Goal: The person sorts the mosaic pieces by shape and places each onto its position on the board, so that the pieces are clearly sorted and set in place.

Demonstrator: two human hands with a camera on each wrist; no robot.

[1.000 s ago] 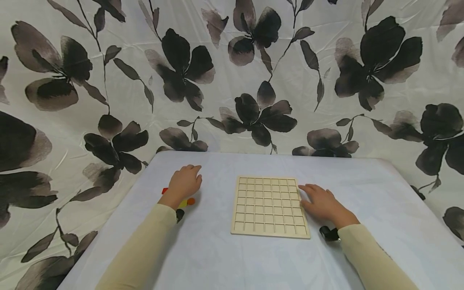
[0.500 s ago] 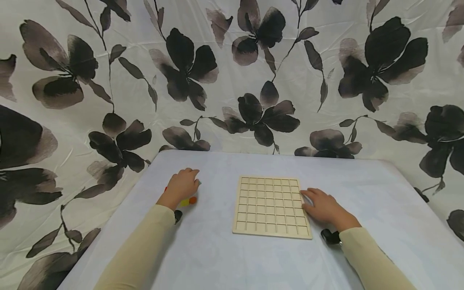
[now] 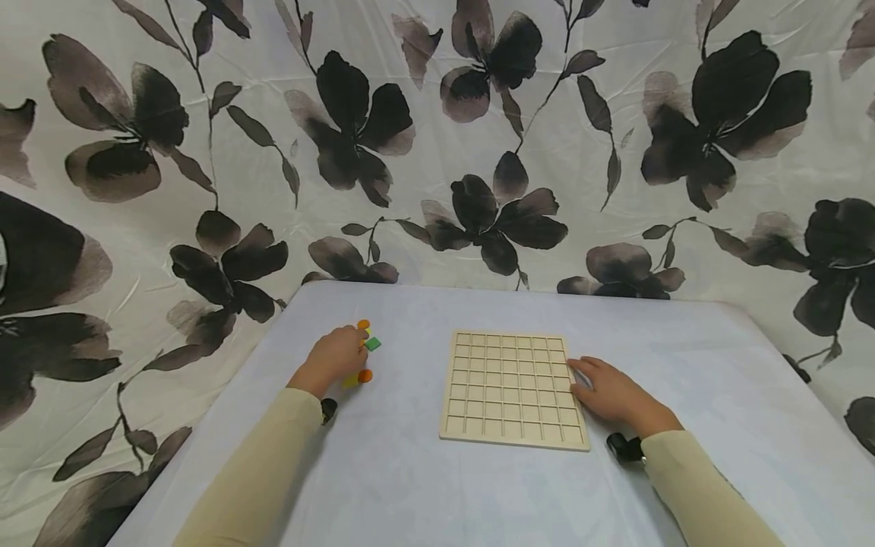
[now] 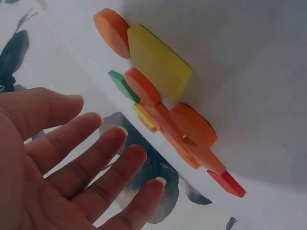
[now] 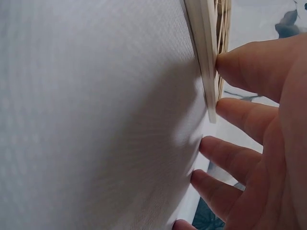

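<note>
Grid board (image 3: 514,389): right fingers (image 5: 242,112) touch edge; wide gap to pieces (image 4: 194,127).

Soft, even, moderately bright light fills the head view, with faint sheen on creases in the backdrop (image 3: 608,45). On the table (image 3: 410,494), diffuse shadows lie along the inner sides of the left sleeve (image 3: 253,467) and right sleeve (image 3: 704,486); the board's (image 3: 516,389) grid reads clearly. The left wrist view is dimmer, greyish, its pieces (image 4: 158,62) slightly soft. In the hazy right wrist view, a broad, blurred shadow spreads beside the right hand (image 5: 273,143).
</note>
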